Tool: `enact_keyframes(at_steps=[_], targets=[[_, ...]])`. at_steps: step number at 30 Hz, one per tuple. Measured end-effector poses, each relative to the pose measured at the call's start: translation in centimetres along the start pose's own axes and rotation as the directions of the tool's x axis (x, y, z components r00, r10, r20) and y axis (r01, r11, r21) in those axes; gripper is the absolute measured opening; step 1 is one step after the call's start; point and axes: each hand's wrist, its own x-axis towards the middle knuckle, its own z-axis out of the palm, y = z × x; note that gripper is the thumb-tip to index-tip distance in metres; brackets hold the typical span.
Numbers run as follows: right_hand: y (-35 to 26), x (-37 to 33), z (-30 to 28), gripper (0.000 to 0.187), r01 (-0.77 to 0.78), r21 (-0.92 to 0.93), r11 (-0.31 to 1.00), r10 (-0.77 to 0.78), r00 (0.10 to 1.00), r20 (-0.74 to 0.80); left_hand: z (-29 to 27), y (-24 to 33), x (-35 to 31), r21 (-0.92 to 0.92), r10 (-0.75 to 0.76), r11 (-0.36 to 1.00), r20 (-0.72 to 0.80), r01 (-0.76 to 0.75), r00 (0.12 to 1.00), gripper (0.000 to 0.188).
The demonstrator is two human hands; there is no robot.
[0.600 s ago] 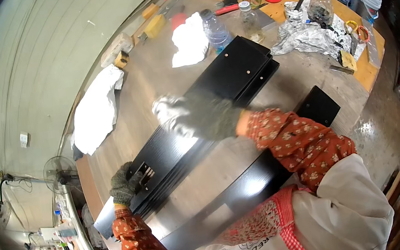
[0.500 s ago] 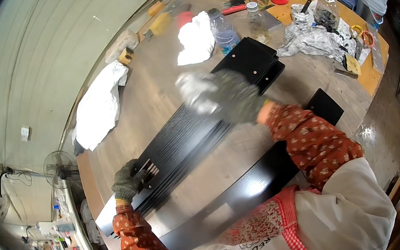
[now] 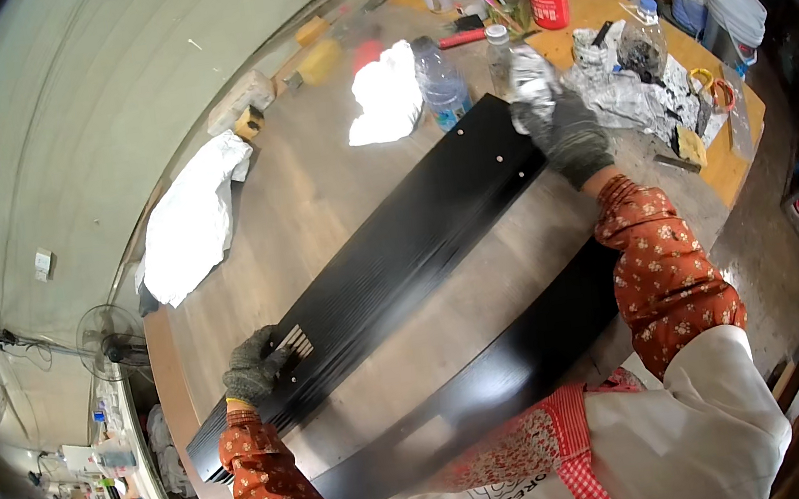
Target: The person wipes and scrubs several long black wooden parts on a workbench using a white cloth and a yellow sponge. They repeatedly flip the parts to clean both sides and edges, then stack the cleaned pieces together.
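Where the left hand [image 3: 253, 366] rests at the near-left end of the long black board [image 3: 396, 225], its gloved fingers bend over the edge beside a row of pale slots [image 3: 297, 342], though whether they grip or only press I cannot tell. The right hand [image 3: 574, 136] is closed round a crumpled whitish wad [image 3: 531, 81], at the board's far-right end; blur hides whether wad and board touch. From the left fingers the board runs away diagonally, up and to the right, its long axis spanning the gap between the hands, so the left is nearer its close end and the right its far one. Both gloves are dark grey knit, worn below rust sleeves with pale flowers. The board is flat, straight-sided and faintly grained, with small bright metal dots near its far end and fine lines along its lower side. Nearer the body lies a second black board [image 3: 511, 366], glossy where light strikes it. Beneath both, the brownish tabletop [image 3: 291, 233] looks smooth; further out lie a soft white cloth [image 3: 198, 215], a ribbed clear bottle [image 3: 442, 87], smudged crumpled sheets [image 3: 614, 80] and a rounded red jar [image 3: 549, 0]
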Motion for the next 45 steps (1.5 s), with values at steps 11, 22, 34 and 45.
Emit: enact_keyframes(at_steps=[11, 22, 34, 45], targets=[[7.3, -0.2, 4.0, 0.065, -0.16, 0.3, 0.941, 0.21, 0.967, -0.143, -1.7, 3.1, -0.8, 0.147, 0.039, 0.989, -0.065, -0.029, 0.997, 0.042], [-2.4, -1.3, -2.0, 0.043, 0.233, 0.589, 0.774, -0.068, 0.955, -0.289, -3.8, 2.4, -4.2, 0.708, 0.525, 0.685, -0.319, -0.169, 0.789, 0.026], [-16.6, -11.6, 4.1, 0.047, 0.871, 0.287, 0.4, -0.909, 0.417, 0.001, 3.4, 0.5, -6.2, 0.814, 0.7, 0.52, -0.234, -0.258, 0.675, 0.054], [-14.3, -9.4, 8.5, 0.037, 0.878, 0.318, 0.358, -0.909, 0.405, -0.097, 4.7, 1.2, -4.4, 0.629, 0.464, 0.731, -0.172, -0.265, 0.869, 0.077]])
